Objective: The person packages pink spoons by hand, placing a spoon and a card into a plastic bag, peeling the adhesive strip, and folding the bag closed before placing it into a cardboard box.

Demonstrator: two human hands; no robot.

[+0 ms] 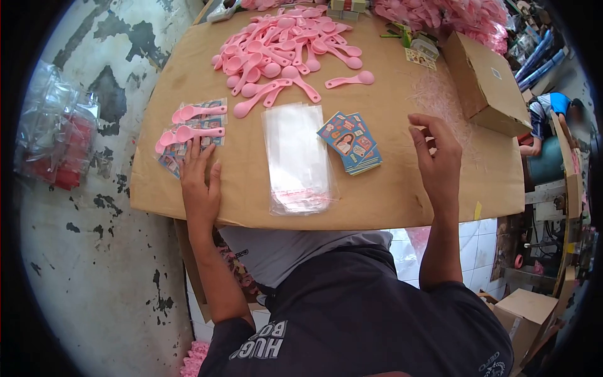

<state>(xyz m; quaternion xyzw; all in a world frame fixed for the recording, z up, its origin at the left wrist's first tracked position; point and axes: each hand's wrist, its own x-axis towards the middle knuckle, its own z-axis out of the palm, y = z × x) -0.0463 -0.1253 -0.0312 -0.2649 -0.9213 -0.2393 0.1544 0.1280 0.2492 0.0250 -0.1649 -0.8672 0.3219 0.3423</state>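
Observation:
My left hand [200, 182] lies flat on the cardboard tabletop [402, 188], fingertips touching a small pile of filled packets [191, 132] that show pink spoons and printed cards. My right hand [436, 157] hovers above the board to the right, fingers loosely curled and apart, holding nothing. Between the hands lie a stack of clear plastic bags [296, 157] and a stack of blue printed cards [350, 141]. A heap of loose pink spoons [282, 50] covers the far middle of the board.
A closed brown carton [487, 85] stands at the right edge, with more pink items [452, 16] behind it. Bagged goods [53, 135] lie on the floor at left. Another carton [524, 314] sits on the floor at lower right. A person [553, 110] is partly visible at far right.

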